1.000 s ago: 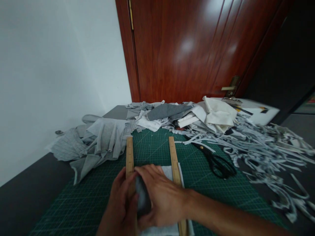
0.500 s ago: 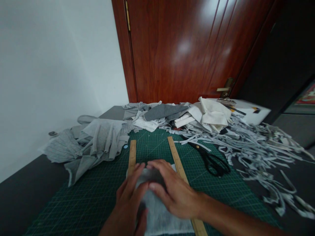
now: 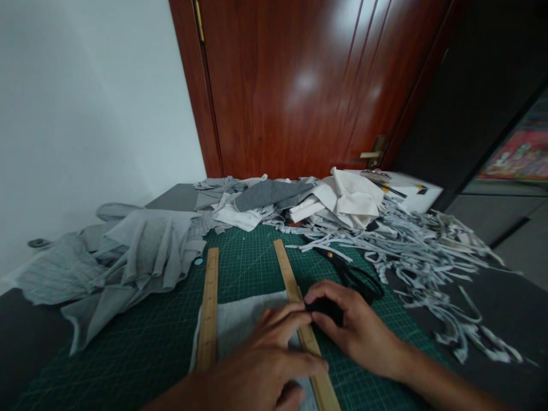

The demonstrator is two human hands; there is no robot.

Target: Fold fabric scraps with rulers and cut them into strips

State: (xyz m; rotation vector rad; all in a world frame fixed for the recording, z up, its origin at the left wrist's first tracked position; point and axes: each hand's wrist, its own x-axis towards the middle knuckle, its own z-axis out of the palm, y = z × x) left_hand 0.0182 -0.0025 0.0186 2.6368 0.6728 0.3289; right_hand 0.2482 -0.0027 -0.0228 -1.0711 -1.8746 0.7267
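My left hand (image 3: 265,365) lies flat at the bottom centre, fingers stretched over a pale grey cloth piece (image 3: 244,319) and onto the right wooden ruler (image 3: 287,277). A second wooden ruler (image 3: 209,302) lies along the cloth's left edge. Both rest on the green cutting mat (image 3: 141,348). My right hand (image 3: 355,328) sits just right of the right ruler, thumb and fingers pinched around a small dark object (image 3: 327,311) that I cannot identify. Black scissors (image 3: 349,274) lie just beyond that hand.
Grey cloth is heaped at the left (image 3: 128,251). White and grey pieces are piled at the back (image 3: 342,200), and several cut strips spread to the right (image 3: 428,251). A red-brown door (image 3: 299,85) stands behind the table and a white wall (image 3: 85,114) at the left.
My right hand has left the cloth between the rulers and moved right, past the right ruler, toward the scissors. My left hand shifted right onto that ruler. The view has swung to the right.
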